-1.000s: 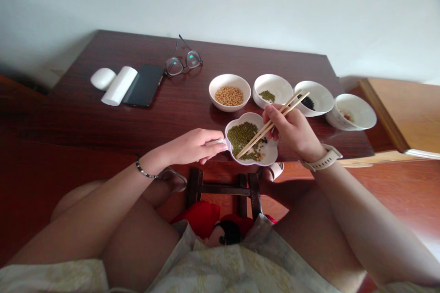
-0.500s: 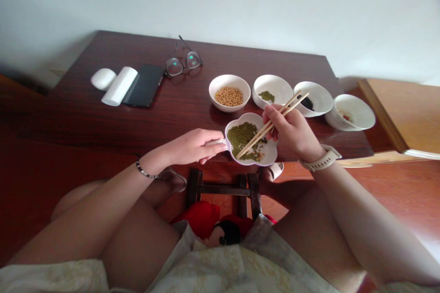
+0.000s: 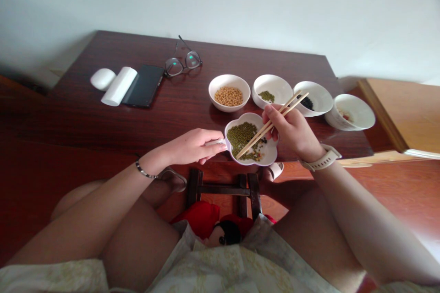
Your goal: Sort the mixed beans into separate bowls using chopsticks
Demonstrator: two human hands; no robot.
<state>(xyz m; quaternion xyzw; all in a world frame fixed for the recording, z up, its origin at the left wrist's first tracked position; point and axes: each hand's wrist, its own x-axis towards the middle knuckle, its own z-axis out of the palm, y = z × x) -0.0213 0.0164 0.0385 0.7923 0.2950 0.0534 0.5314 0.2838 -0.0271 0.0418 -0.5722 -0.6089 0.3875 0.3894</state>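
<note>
My left hand [image 3: 201, 145] is closed round the handle of a flower-shaped white bowl [image 3: 272, 153] at the table's front edge. Mung beans [image 3: 240, 135] fill much of that bowl, with some dark and orange pieces among them on the right side. A pair of wooden chopsticks [image 3: 257, 135] is gripped in my right hand [image 3: 287, 128], and their tips reach into the beans near the bowl's front. Just behind stand a bowl of soybeans [image 3: 228, 96] and a white bowl [image 3: 280, 84] with a few mung beans.
Farther right are a bowl with black beans [image 3: 321, 96] and a bowl with light and reddish bits [image 3: 362, 112]. Eyeglasses [image 3: 184, 64], a black phone [image 3: 145, 86], a white cylinder [image 3: 119, 86] and a white rounded case [image 3: 102, 79] lie on the left of the dark table [image 3: 137, 123].
</note>
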